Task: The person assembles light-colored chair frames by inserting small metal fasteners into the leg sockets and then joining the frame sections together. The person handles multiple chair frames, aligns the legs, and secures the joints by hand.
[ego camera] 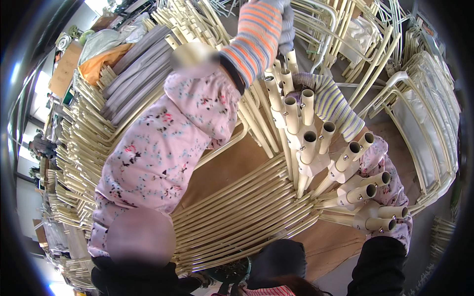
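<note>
My left hand [286, 31], in an orange-and-grey striped glove, is at the top, its fingers pointing down over the farthest cream metal tube ends [291, 61]. Its fingertips are partly hidden, so I cannot tell what it holds. My right hand [301, 83], gloved in yellow-grey stripes, reaches behind the nearer tubes and closes at a far cream tube [287, 81]; other tubes hide part of its fingers. Between my arms a row of cream tubular frames fans toward me, with paired open ends set in pale plastic connectors [314, 164]. Small metal buttons or screws show on the tubes.
Long bent cream tubes [237, 222] run side by side over brown cardboard [218, 174]. Dense stacks of tubes [79, 148] and grey bundles [142, 70] stand left. Plastic-wrapped curved frames [426, 122] lean at right. Another person [42, 144] is far left.
</note>
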Tool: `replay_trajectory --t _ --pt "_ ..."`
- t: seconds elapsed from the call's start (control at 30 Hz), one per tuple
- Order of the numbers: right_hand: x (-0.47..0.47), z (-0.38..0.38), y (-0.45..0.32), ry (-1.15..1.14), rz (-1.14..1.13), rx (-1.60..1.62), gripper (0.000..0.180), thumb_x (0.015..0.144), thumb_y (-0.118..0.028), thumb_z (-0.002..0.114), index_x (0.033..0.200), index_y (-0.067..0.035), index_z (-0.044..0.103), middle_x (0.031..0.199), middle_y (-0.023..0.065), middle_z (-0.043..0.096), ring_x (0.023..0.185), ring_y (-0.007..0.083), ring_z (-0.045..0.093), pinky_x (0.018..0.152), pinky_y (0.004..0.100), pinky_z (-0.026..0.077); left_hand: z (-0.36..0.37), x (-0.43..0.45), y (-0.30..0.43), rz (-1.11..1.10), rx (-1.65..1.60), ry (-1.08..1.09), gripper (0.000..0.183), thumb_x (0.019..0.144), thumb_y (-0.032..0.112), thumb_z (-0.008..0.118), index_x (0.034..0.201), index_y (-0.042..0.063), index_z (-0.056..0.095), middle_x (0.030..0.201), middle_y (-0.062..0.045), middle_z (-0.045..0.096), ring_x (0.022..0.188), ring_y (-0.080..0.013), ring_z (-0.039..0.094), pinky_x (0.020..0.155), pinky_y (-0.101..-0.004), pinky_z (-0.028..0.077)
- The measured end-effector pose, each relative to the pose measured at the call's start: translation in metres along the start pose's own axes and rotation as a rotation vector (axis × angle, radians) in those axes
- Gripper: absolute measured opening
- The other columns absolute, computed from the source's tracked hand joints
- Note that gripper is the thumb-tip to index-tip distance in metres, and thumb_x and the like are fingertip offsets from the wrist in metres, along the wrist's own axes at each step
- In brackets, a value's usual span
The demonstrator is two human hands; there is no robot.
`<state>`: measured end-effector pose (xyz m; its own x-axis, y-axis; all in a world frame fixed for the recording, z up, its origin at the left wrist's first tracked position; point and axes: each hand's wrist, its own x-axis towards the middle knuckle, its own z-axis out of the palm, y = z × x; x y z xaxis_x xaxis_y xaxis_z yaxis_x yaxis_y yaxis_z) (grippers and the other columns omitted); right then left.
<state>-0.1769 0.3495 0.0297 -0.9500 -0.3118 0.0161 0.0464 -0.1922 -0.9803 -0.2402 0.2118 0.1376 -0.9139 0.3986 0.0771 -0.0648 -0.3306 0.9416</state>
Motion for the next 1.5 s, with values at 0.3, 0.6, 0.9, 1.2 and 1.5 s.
replay_trajectory --t 0.3,0.6,0.9,1.2,1.5 --pt "-0.007 -0.001 -0.007 -0.01 0.143 0.158 0.022 0.093 -0.021 0.055 0.1 -0.002 0.065 0.083 0.0033 0.067 0.068 0.0094 0.063 0.066 0.0213 0.051 0.004 -0.002 -0.014 -0.056 0.124 0.016 0.036 0.089 0.03 0.054 0.059 0.018 0.039 0.046 0.005 0.03 0.035 -0.01 0.028 0.035 -0.0262 0.022" --pt "-0.007 -0.002 0.001 -0.012 0.053 0.051 0.023 0.092 -0.022 0.057 0.1 -0.002 0.065 0.083 0.0033 0.067 0.069 0.0096 0.063 0.066 0.0215 0.051 -0.03 0.025 -0.032 0.393 0.291 -0.091 0.037 0.09 0.034 0.054 0.059 0.017 0.044 0.047 0.004 0.03 0.038 -0.0105 0.03 0.038 -0.0279 0.024" --pt "-0.004 -0.001 0.005 -0.006 0.024 0.017 0.023 0.091 -0.023 0.059 0.1 -0.002 0.065 0.083 0.0033 0.067 0.069 0.0097 0.063 0.066 0.0216 0.051 -0.024 -0.021 0.019 0.061 0.092 -0.002 0.043 0.092 0.035 0.05 0.055 0.019 0.035 0.044 0.004 0.029 0.033 -0.0113 0.026 0.034 -0.028 0.02" --pt "-0.003 -0.003 0.009 0.005 0.004 0.003 0.024 0.091 -0.023 0.061 0.1 -0.002 0.065 0.083 0.0034 0.067 0.07 0.0098 0.063 0.067 0.0218 0.051 -0.043 -0.019 -0.011 -0.042 0.067 -0.29 0.038 0.092 0.033 0.053 0.059 0.019 0.042 0.051 0.006 0.038 0.042 -0.0057 0.036 0.039 -0.023 0.029" --pt "0.003 -0.013 0.004 0.123 -0.319 -0.392 0.025 0.09 -0.024 0.062 0.1 -0.001 0.065 0.082 0.0034 0.067 0.07 0.01 0.063 0.067 0.0219 0.051 -0.027 0.001 0.048 0.365 -0.138 0.086 0.042 0.093 0.034 0.05 0.056 0.019 0.037 0.046 0.005 0.028 0.036 -0.0117 0.028 0.037 -0.0279 0.023"
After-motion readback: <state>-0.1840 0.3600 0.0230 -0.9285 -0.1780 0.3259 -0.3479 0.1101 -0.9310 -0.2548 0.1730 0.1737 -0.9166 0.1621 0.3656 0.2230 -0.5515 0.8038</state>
